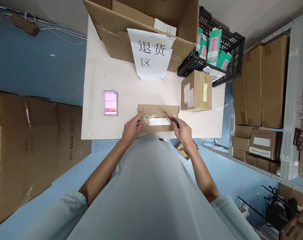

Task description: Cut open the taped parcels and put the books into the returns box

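Observation:
A flat cardboard box (159, 109) lies at the front edge of the white table, with shiny clear tape and a white label (159, 122) on its upper face. My left hand (132, 128) grips the box's left end, thumb and fingers bent around it. In my right hand (183, 132) is a red and black utility knife (173, 120), held closed in the fingers. Its blade points up and left over the box's right part; whether the tip touches the cardboard I cannot tell.
A taped carton (196, 90) stands right of the box. Behind are a large open carton (116, 43) with a paper sign (152, 55) and a black crate (237, 50) of green-pink packages. A blurred phone-like screen (110, 103) lies left. Shelving (290, 100) with cartons stands right.

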The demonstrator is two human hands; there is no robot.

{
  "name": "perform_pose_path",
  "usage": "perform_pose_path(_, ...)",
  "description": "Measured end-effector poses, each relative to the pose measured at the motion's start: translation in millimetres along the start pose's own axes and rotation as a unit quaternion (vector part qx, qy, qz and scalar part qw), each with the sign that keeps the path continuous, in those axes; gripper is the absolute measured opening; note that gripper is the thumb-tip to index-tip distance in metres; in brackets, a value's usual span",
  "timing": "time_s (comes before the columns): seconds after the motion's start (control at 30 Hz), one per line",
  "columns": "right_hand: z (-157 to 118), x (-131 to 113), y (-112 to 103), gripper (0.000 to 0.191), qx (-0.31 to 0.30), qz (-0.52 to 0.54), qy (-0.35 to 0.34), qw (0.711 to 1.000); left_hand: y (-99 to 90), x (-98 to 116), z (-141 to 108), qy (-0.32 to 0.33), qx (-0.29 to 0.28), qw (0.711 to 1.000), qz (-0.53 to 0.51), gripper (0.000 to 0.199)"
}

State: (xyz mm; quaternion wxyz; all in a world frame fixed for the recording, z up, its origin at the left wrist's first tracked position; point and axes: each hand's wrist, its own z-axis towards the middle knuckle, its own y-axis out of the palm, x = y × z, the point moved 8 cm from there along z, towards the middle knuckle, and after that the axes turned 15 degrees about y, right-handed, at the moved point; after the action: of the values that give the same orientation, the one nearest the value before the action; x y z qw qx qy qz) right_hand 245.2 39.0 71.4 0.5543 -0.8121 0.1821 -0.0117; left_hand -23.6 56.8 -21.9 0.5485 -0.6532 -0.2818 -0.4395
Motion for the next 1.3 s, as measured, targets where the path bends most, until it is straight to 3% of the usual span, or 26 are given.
perform_pose_path(0.13,-4,-58,4,0.044,-0.077,-0.154,-0.105,0.979,1.2,-5,1,0.0,-0.001,1.0,-0.008,0.043)
perform_pose_path(0.23,2,-86,9,0.045,-0.105,-0.251,-0.147,0.951,1.4,-7,3,0.002,-0.001,1.0,0.002,0.044)
perform_pose_path(0.43,11,-117,19,0.042,-0.113,-0.332,-0.201,0.915,2.7,-12,4,-0.011,-0.008,1.0,0.001,0.044)
perform_pose_path(0.7,5,-155,11,0.041,-0.117,-0.353,-0.224,0.901,3.9,-15,3,-0.026,0.0,1.0,-0.013,0.044)
perform_pose_path(0.9,14,-132,15,0.041,-0.129,-0.367,-0.198,0.9,5.1,-17,3,-0.042,0.011,0.999,-0.009,0.044)
perform_pose_path(1.03,18,-109,4,0.041,-0.129,-0.358,-0.18,0.907,7.8,-15,6,-0.048,0.011,0.999,-0.01,0.044)
perform_pose_path(1.2,22,-43,-27,0.041,-0.166,-0.378,-0.094,0.906,5.8,-13,5,-0.066,0.024,0.998,-0.001,0.042)
perform_pose_path(1.3,20,-10,-35,0.044,-0.175,-0.378,-0.087,0.905,7.8,-7,8,-0.066,0.012,0.998,0.019,0.043)
